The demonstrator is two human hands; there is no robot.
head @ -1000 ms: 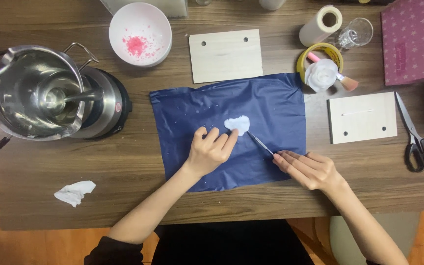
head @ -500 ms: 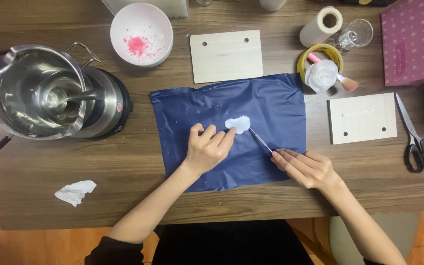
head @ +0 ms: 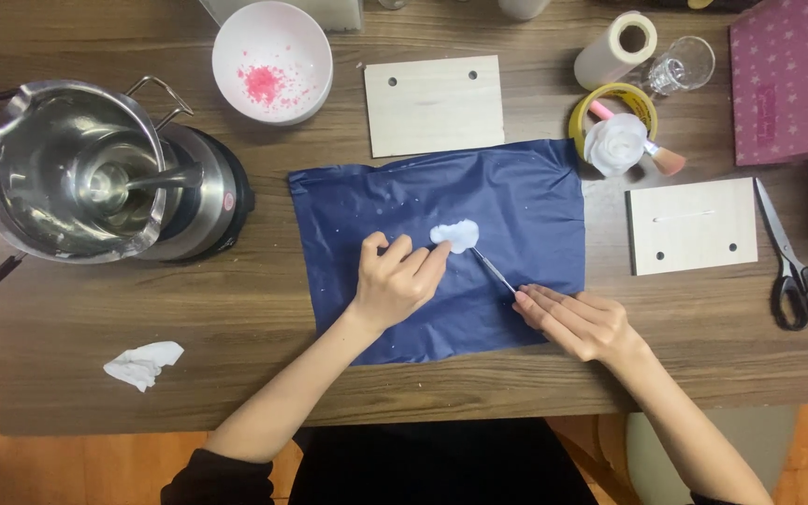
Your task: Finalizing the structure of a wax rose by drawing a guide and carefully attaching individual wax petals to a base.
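Barely shifted, both hands rest on blue sheet [head: 526, 201] covering wooden table [head: 236, 318]

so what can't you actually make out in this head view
- Tip of the thin metal tool: it meets the small white patch on the dark blue sheet; over or under, too small to tell.
- Tool's handle: hidden under the right hand.
- Pink star-patterned box: cut off by the frame's edge.
- Inside of the steel pot: glare hides any contents.
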